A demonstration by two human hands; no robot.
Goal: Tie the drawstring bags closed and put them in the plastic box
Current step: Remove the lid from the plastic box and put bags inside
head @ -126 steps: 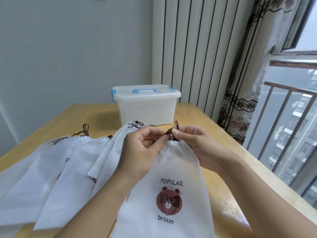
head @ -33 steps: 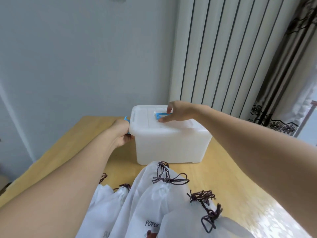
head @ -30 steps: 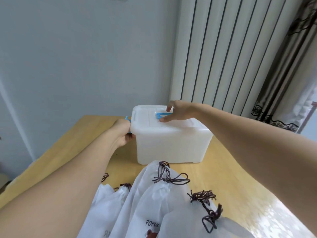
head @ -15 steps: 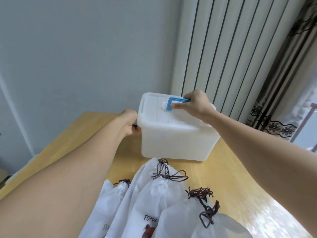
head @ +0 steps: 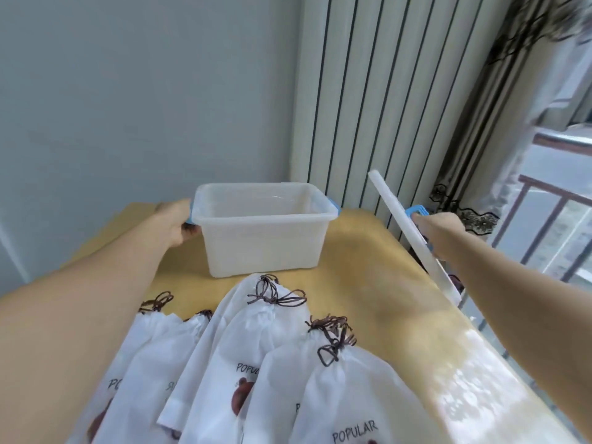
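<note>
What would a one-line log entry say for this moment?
box: open, empty | lid: off, held by right hand via blue handle | left hand: holding box end | tied bags: on table

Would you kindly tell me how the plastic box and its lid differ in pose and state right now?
The plastic box rests upright and open on the table; the lid is off it, tilted on edge in the air to its right. The left hand holds the box's end; the right hand grips the lid's blue handle. Both are translucent white with blue fittings.
</note>
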